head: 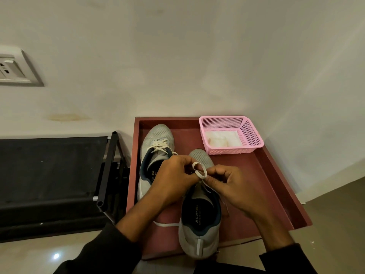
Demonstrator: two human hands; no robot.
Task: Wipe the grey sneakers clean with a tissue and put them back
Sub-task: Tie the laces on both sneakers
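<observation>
Two grey sneakers sit on a reddish-brown tray-like stand (266, 175), toes toward the wall. The left sneaker (156, 139) lies at the back left with its white laces loose. The right sneaker (199, 224) stands nearer me, heel at the front edge. Over its tongue, my left hand (173, 177) and my right hand (231, 186) both pinch its white lace (199, 171), which forms loops between my fingers. A lace end (166, 224) trails on the stand beside the shoe. White tissues (223, 139) lie in a pink basket (252, 133) at the back right.
A black fabric shoe rack (59, 175) with black tube posts stands directly left of the stand. The cream wall rises right behind, with a socket plate (13, 68) at upper left. Tiled floor (335, 214) shows to the right and in front.
</observation>
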